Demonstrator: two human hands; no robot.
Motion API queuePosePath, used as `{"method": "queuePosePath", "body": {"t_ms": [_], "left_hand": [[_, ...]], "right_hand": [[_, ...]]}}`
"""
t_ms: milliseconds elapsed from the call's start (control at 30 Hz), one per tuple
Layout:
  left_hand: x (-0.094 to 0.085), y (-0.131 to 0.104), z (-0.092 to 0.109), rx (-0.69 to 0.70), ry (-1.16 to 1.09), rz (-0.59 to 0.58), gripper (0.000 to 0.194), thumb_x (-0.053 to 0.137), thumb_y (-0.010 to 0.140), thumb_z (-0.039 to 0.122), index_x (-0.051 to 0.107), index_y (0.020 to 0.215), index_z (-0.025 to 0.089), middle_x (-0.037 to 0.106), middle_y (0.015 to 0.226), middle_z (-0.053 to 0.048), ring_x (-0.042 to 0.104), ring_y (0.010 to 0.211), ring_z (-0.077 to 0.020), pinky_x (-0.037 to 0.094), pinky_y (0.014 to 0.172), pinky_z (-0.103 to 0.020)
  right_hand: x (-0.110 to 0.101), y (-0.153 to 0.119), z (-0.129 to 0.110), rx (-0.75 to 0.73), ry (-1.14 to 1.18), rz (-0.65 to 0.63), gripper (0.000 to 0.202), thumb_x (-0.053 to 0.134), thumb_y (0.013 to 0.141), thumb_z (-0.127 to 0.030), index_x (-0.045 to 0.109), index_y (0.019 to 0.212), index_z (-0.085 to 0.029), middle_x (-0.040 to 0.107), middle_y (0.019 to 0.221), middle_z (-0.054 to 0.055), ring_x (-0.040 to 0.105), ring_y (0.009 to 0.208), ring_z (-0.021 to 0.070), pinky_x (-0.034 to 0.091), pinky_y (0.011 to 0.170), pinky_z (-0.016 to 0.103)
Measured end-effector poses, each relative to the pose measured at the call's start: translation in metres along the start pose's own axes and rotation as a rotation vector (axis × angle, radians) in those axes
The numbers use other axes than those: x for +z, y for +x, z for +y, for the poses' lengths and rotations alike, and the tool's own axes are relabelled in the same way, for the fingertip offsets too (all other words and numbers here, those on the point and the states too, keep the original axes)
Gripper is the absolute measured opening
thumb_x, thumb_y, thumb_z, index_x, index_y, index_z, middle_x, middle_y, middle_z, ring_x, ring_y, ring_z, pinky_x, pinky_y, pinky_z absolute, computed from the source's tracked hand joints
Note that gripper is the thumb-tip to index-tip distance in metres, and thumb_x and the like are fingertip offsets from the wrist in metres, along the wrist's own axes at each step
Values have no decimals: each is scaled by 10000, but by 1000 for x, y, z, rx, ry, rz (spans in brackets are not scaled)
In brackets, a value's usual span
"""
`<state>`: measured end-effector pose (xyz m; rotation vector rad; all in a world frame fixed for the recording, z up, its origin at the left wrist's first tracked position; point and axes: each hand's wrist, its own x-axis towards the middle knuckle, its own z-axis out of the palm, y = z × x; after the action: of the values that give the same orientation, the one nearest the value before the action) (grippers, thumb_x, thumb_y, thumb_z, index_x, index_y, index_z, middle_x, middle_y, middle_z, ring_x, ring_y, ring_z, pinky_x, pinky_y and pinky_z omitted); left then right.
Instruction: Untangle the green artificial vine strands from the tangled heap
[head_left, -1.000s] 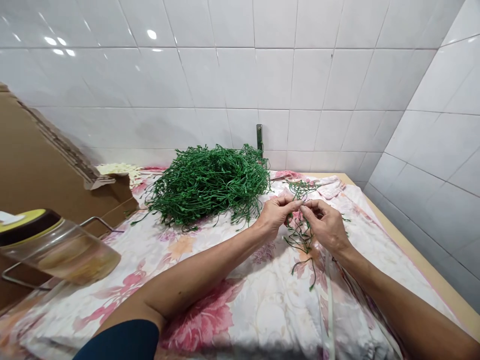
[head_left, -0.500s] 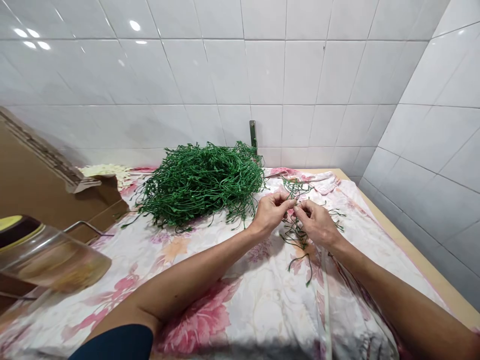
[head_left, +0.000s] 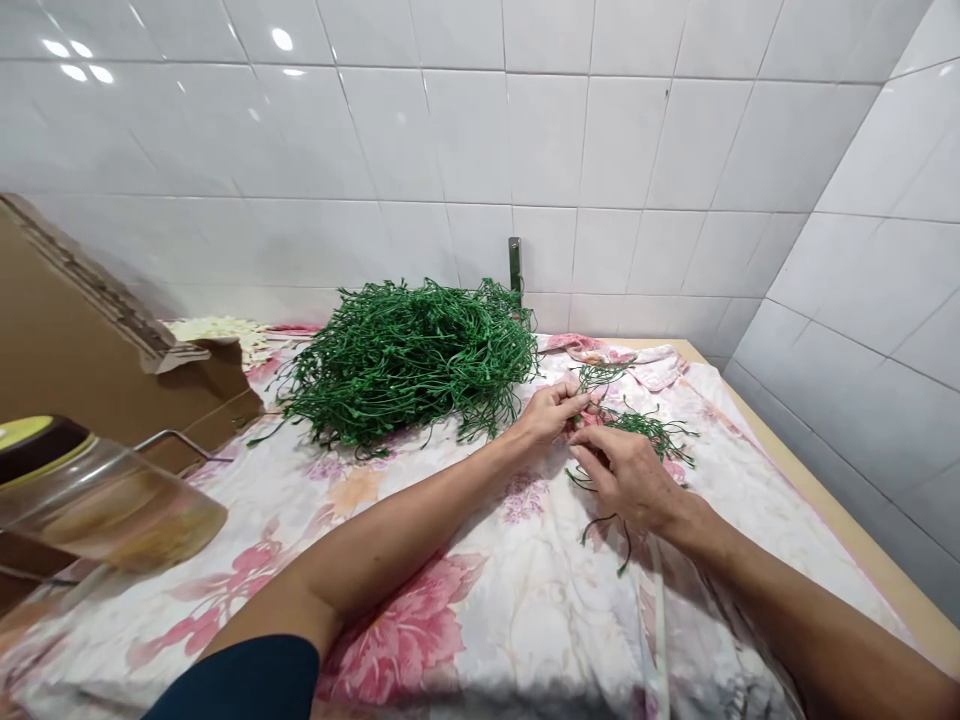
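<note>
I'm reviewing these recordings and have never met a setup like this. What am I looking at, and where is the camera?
There is no machine here: a person works with two bare hands, and every picture comes from one camera worn on the head, looking forward and down.

A floral cloth covers the table. On it lies a large heap of green strands, with smaller green strands to its right. At the left edge are a clear jar and brown cardboard.

The left hand and right hand are close together among the smaller strands. Whether either holds one is too fine to tell.
</note>
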<state>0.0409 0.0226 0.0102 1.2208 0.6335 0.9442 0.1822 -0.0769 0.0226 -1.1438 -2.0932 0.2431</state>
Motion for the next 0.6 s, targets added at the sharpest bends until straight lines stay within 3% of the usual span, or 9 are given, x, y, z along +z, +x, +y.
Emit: {"method": "queuePosePath", "body": {"t_ms": [167,300,367,600], "left_hand": [[-8,1,2,-93,-120,-52,464,902,663,444,578,805,144,604,658,16,509,492,-65,358,469,-192],[-7,-1,12,-116,-155,-118,459,904,676,416,566,830,148,628,738,9,495,483,-48,335,438,-188],[-4,-3,17,-135,-160,-169,451,904,679,403,572,838,143,643,783,-5,510,495,-48,314,425,-185],[-3,-8,21,-188,-137,-266,422,898,691,384,617,856,115,630,762,-9,519,503,-43,279,424,-175]], "right_hand": [[-20,6,14,116,32,94,196,584,976,-330,758,976,-239,769,950,48,690,840,202,516,792,325],[-33,10,25,201,-23,327,260,576,971,-377,746,861,-213,748,876,63,666,799,210,519,761,337],[-36,11,30,253,22,379,268,576,966,-391,738,858,-207,745,847,48,651,740,192,517,715,322],[-22,11,31,242,226,205,268,581,949,-345,754,1100,-207,787,1006,47,690,763,172,540,717,302]]}}
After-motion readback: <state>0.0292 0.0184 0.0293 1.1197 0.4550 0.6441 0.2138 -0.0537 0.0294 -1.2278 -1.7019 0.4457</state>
